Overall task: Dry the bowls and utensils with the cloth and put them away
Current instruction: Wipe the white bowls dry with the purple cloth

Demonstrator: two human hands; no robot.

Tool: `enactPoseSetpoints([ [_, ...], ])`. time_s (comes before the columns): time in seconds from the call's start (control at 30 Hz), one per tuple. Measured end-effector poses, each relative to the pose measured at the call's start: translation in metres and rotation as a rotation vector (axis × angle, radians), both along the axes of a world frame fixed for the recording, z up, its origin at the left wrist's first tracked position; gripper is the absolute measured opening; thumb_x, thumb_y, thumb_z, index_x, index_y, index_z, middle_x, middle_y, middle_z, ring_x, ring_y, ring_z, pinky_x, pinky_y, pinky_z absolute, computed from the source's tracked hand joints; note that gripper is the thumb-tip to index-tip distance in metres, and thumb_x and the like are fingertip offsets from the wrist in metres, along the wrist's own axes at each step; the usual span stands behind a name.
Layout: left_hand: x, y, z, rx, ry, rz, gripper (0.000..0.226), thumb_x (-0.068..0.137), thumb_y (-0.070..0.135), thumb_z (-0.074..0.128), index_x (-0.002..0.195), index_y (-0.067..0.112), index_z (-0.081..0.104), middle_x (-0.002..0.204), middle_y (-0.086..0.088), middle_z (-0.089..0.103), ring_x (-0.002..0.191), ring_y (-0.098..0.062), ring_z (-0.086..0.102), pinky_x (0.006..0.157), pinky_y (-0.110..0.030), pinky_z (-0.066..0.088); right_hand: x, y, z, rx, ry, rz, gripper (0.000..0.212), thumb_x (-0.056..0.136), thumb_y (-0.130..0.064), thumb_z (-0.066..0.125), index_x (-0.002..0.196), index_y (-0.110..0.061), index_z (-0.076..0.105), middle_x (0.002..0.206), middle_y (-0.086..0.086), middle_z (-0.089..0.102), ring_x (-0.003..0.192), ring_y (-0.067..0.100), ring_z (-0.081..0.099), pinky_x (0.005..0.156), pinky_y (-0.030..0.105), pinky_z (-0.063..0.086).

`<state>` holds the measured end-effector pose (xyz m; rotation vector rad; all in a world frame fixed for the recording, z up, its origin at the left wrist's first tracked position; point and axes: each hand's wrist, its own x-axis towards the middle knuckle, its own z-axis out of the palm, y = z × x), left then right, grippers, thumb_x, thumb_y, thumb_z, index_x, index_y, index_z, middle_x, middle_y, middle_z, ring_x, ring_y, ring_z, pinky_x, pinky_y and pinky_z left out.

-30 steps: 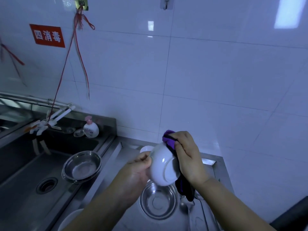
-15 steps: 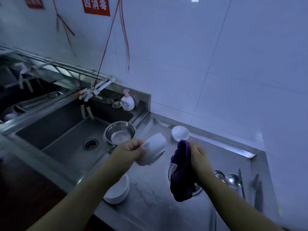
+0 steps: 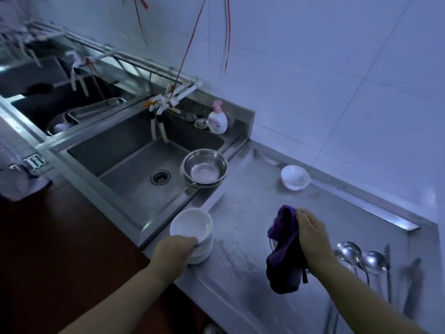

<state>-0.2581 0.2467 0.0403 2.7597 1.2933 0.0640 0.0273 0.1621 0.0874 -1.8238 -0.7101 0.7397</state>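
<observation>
Since earlier frame, left hand (image 3: pixel 175 249) lowered white bowl (image 3: pixel 191 225) onto near-left stack, fingers clamped on rim. Right hand (image 3: pixel 311 233) clutched purple cloth (image 3: pixel 284 251). Risk: stack near counter edge (image 3: pixel 168 280); off-centre release could topple it.

The purple cloth (image 3: pixel 285 251) hangs from the right hand (image 3: pixel 313 236) and covers nearly all of a metal bowl (image 3: pixel 270 242), of which only a thin sliver of rim shows at the cloth's 9 o'clock. The left hand (image 3: pixel 174 249) hides the near rim of the stacked white bowls (image 3: pixel 192 231); how many are stacked cannot be told. At 3 o'clock from the cloth, dark utensils (image 3: pixel 413 280) beside the ladles (image 3: pixel 361 257) are too blurred to identify. Both forearms are cut off by the bottom edge. In the far sink at 10 o'clock, a metal tray (image 3: pixel 96 109) covers part of dim dishes.
</observation>
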Motion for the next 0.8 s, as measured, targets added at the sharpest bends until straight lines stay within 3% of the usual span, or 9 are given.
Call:
enactPoseSetpoints([
  [0.2, -0.004, -0.003, -0.025, -0.042, -0.039, -0.027, 0.04, 0.028, 0.005, 0.089, 0.059, 0.018, 0.067, 0.047, 0.001, 0.057, 0.038, -0.022, 0.054, 0.031, -0.019, 0.036, 0.003, -0.003, -0.003, -0.002, 0.01, -0.034, 0.029, 0.094, -0.013, 0.044, 0.079, -0.019, 0.068, 0.066, -0.008, 0.064, 0.058, 0.001, 0.056, 0.059, 0.026, 0.043],
  [0.4, -0.001, -0.008, -0.031, -0.015, -0.044, -0.054, 0.035, 0.032, 0.005, 0.087, 0.062, 0.014, 0.07, 0.05, -0.001, 0.06, 0.04, -0.023, 0.056, 0.033, -0.021, 0.038, 0.011, -0.008, -0.006, -0.007, 0.022, -0.049, 0.029, 0.095, -0.011, 0.042, 0.082, -0.017, 0.067, 0.081, 0.008, 0.064, 0.071, 0.019, 0.054, 0.069, 0.033, 0.045],
  [0.47, 0.003, -0.01, -0.026, 0.051, -0.074, -0.062, 0.011, 0.051, 0.01, 0.074, 0.06, 0.011, 0.067, 0.05, -0.003, 0.059, 0.041, -0.024, 0.055, 0.035, -0.023, 0.04, 0.015, -0.01, -0.007, -0.008, 0.02, -0.065, 0.029, 0.094, -0.011, 0.043, 0.081, -0.019, 0.068, 0.083, 0.008, 0.064, 0.074, 0.021, 0.055, 0.072, 0.035, 0.046],
  [0.5, 0.005, -0.011, -0.024, 0.053, -0.107, -0.053, 0.01, 0.061, 0.015, 0.06, 0.063, 0.01, 0.068, 0.052, -0.004, 0.06, 0.044, -0.025, 0.057, 0.037, -0.024, 0.044, 0.017, -0.011, -0.007, -0.008, 0.018, -0.076, 0.03, 0.094, -0.011, 0.043, 0.081, -0.02, 0.068, 0.082, 0.007, 0.064, 0.074, 0.02, 0.055, 0.072, 0.036, 0.046],
  [0.57, 0.014, -0.012, -0.018, 0.044, -0.156, -0.049, 0.032, 0.068, 0.022, 0.044, 0.077, 0.008, 0.071, 0.064, -0.005, 0.066, 0.054, -0.024, 0.062, 0.05, -0.028, 0.053, 0.021, -0.014, -0.004, 0.001, 0.044, -0.1, 0.029, 0.093, -0.012, 0.044, 0.08, -0.021, 0.069, 0.08, 0.002, 0.065, 0.073, 0.018, 0.056, 0.07, 0.034, 0.046],
  [0.63, 0.031, -0.009, -0.005, 0.052, -0.188, -0.073, 0.031, 0.071, 0.022, 0.049, 0.087, 0.008, 0.071, 0.071, -0.004, 0.068, 0.061, -0.023, 0.064, 0.058, -0.031, 0.055, 0.025, -0.017, -0.002, 0.012, 0.09, -0.134, 0.029, 0.094, -0.012, 0.044, 0.082, -0.021, 0.069, 0.077, -0.001, 0.064, 0.072, 0.016, 0.055, 0.067, 0.031, 0.045],
  [0.8, 0.108, 0.02, 0.019, -0.006, -0.237, -0.154, 0.035, 0.062, 0.008, 0.08, 0.097, 0.006, 0.072, 0.076, -0.008, 0.071, 0.064, -0.026, 0.066, 0.058, -0.03, 0.054, 0.041, -0.023, 0.002, 0.001, 0.192, -0.295, 0.026, 0.092, -0.018, 0.045, 0.081, -0.022, 0.069, 0.07, -0.004, 0.062, 0.067, 0.013, 0.054, 0.061, 0.027, 0.045],
])
